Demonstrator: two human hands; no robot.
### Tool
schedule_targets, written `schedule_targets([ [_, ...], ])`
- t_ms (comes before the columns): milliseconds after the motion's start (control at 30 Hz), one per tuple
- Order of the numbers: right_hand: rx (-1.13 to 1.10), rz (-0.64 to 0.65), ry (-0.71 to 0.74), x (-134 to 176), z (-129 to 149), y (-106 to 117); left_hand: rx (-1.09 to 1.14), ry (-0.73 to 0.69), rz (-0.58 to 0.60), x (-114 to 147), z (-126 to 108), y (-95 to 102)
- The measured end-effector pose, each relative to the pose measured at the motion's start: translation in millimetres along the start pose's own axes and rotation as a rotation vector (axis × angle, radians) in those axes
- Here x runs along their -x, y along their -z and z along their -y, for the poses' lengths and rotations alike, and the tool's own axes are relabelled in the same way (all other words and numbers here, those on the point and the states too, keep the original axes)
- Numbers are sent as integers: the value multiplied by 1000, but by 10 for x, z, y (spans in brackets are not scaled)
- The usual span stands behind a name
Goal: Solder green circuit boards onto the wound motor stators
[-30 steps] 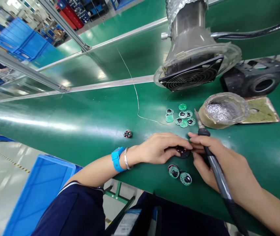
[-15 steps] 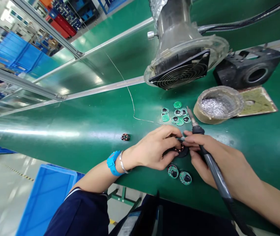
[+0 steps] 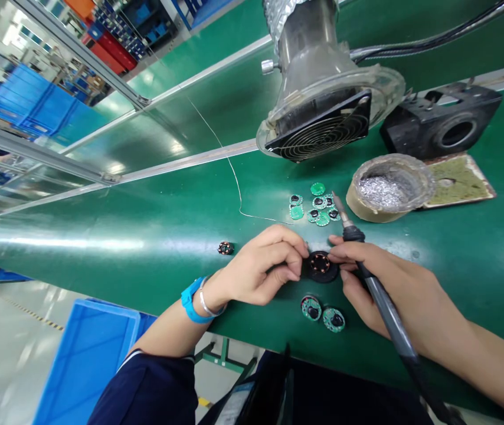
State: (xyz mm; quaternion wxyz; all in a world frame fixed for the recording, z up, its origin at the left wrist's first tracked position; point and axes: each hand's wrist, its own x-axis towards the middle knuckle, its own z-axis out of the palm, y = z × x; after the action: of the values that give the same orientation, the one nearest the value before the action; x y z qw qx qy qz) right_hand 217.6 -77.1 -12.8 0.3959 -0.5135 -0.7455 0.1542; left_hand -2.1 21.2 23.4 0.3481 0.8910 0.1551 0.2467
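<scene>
My right hand [image 3: 393,289] is closed round a soldering iron [image 3: 382,301], its metal tip pointing up and away from me. The same hand's fingertips touch the right edge of a round black holder [image 3: 328,276], in which a small copper-wound coil [image 3: 320,263] sits. Just left of the holder, my left hand [image 3: 263,265] has its fingers curled in with the thumb against them; whether anything is inside is hidden. Two round circuit boards with black centres [image 3: 311,308] lie nearer to me. Behind the hands, solder wire [image 3: 239,198] runs down to the bench.
Several round green boards [image 3: 323,203] lie beyond the hands. A tub of silvery solder bits [image 3: 382,192], a sponge tray [image 3: 460,180] and a black iron stand [image 3: 442,121] are at right. A fume-extractor hood [image 3: 327,127] hangs overhead. Another coil [image 3: 225,248] lies left.
My left hand has drawn back left from the black holder, uncovering it and the coil. My right hand keeps its hold on the soldering iron, nearly in place.
</scene>
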Motion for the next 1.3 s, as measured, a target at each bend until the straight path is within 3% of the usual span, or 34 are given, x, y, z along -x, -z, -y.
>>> schedule_targets([
  [100,-2,9,11,3,-7,-5,-109,-46,-18,15,60,-24],
  [267,10,7,55,-32,-21,-56,-312,-284,50,-23,187,-141],
  [467,8,27,88,-56,-50,-141,-427,-433,70,-39,157,-86],
  [633,78,17,169,-36,-85,-169,-347,-405,46,37,160,-2],
  [833,155,25,200,-73,-110,-158,-320,-270,-32,65,224,4],
  [933,156,33,176,-92,-117,-138,-358,-298,17,17,241,-85],
  [1033,128,37,180,-101,-128,-121,-405,-357,-8,-5,233,-149],
  [1200,128,72,170,-107,-148,-116,-311,-417,25,50,164,-78],
  [1300,91,67,183,-114,-152,-108,-233,-301,-96,73,143,-29],
])
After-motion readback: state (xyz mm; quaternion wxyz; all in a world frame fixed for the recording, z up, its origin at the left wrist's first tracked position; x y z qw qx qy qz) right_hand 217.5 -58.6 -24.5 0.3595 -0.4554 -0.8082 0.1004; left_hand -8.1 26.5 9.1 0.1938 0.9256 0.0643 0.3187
